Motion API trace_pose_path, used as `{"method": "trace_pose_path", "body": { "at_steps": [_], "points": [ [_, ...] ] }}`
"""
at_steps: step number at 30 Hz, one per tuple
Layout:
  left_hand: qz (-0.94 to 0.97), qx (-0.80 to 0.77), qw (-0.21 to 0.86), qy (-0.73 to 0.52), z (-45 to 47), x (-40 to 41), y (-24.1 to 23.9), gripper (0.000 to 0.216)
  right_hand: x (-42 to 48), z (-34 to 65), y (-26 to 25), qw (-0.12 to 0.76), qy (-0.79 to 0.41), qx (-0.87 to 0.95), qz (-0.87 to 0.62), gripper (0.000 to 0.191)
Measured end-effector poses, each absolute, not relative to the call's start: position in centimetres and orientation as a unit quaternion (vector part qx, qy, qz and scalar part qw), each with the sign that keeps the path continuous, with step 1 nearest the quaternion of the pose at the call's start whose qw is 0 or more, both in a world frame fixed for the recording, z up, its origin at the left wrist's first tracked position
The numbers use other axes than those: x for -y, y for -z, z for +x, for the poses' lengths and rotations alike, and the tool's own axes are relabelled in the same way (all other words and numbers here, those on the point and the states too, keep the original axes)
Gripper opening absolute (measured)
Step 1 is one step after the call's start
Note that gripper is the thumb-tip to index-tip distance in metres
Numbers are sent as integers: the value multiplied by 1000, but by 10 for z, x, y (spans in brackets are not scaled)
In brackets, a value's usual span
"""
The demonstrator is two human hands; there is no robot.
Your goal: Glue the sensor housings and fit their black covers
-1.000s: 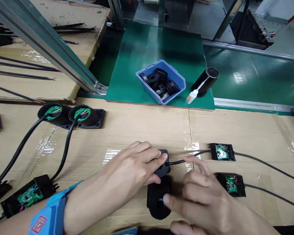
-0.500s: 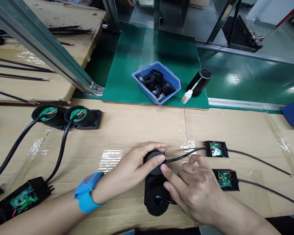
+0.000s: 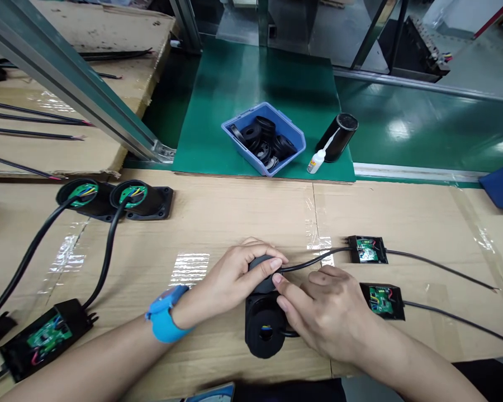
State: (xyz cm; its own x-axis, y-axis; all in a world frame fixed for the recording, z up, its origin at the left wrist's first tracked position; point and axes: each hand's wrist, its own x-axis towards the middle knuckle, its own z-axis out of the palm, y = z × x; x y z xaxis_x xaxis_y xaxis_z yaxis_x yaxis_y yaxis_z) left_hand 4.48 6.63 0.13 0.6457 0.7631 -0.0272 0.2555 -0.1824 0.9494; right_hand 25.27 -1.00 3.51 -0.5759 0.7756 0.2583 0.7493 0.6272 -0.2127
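Observation:
A black round cap (image 3: 263, 287) tops a black housing near the middle of the bench. Wrapped over it is my left hand (image 3: 245, 273), its thumb lying across the top and its fingers on the far side. My right hand (image 3: 329, 312) is curled, with a fingertip pressed at the cap's right edge, beside a black cable (image 3: 312, 262). Exactly what lies between its thumb and finger is hidden. That cable runs right to an open box with a green circuit board (image 3: 368, 249). Just below the cap sits a second black housing (image 3: 265, 340) with a round hole and wires inside.
Another circuit-board box (image 3: 381, 300) lies right of my right hand. To the left stand two black flanged housings (image 3: 148, 204) with thick cables, and a larger circuit box (image 3: 46, 340). A blue bin (image 3: 255, 161) of black rings, a white bottle (image 3: 316, 162) and a black cylinder (image 3: 341, 137) are behind.
The view has shifted slightly. My left hand still holds the cap, its wrist and watch now nearer to it. My right fingers stay at the cap's edge, a little more curled.

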Motion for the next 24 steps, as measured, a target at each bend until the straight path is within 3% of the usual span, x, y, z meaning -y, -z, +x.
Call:
{"method": "trace_pose_path", "body": {
  "at_steps": [3,6,12,17,24],
  "points": [
    [760,-294,550,-182,33,-73,-2,33,7,254,-35,155,-64,884,-436,31],
    [799,-288,482,-214,27,-72,0,37,6,256,-37,161,-61,885,-432,32],
    [846,-308,374,-224,26,-64,4,23,5,258,-39,151,-48,885,-438,32],
    [878,-306,287,-232,21,-61,8,30,5,258,-41,128,-69,884,-445,37],
    [878,-315,284,-223,20,-60,14,31,10,259,-42,98,-81,880,-459,40]
  ]
}}
